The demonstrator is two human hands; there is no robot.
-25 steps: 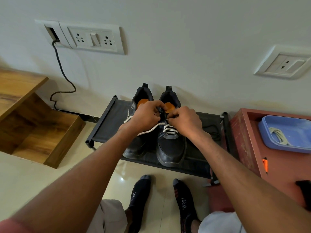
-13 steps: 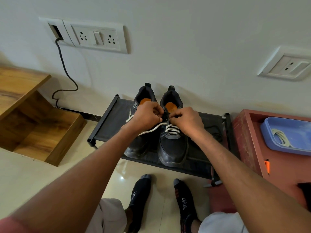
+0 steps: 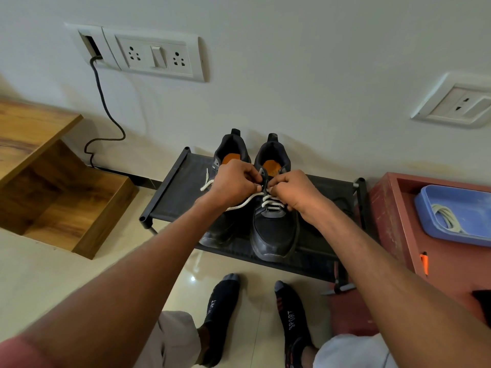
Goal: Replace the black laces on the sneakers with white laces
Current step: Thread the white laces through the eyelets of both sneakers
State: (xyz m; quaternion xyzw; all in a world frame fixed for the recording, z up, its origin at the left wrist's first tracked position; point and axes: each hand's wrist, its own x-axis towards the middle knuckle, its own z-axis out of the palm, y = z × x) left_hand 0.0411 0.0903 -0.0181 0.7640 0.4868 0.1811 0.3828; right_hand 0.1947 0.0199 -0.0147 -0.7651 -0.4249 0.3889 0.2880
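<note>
- The black shoe rack (image 3: 175, 192) is carrying the pair against the wall, its fabric deck sagging a little under them; I'd expect it to give if anyone leans in hard.
- The right sneaker (image 3: 275, 229) is sitting toe towards the person, the left sneaker (image 3: 225, 227) touching it alongside. Both are looking soft in the upper and stiffer at the sole, so steadying by the collar or eyelet row seems best.
- The left hand (image 3: 231, 183) is curling its fingers around the white lace (image 3: 244, 204) near the upper eyelets of the right sneaker, that grip closed on the cord.
- The right hand (image 3: 295, 191) is pinching the same lace at the opposite eyelet, fingertips tight together.
- The white lace is already crossing the lower eyelets, with a loose tail running left over the other sneaker. It is looking light, limp and braided, so I'd judge it is best taken just behind the tip, where it is stiffest for threading.
- A spare white lace (image 3: 446, 217) is lying coiled in the blue tray (image 3: 435, 229), well apart to the right.
</note>
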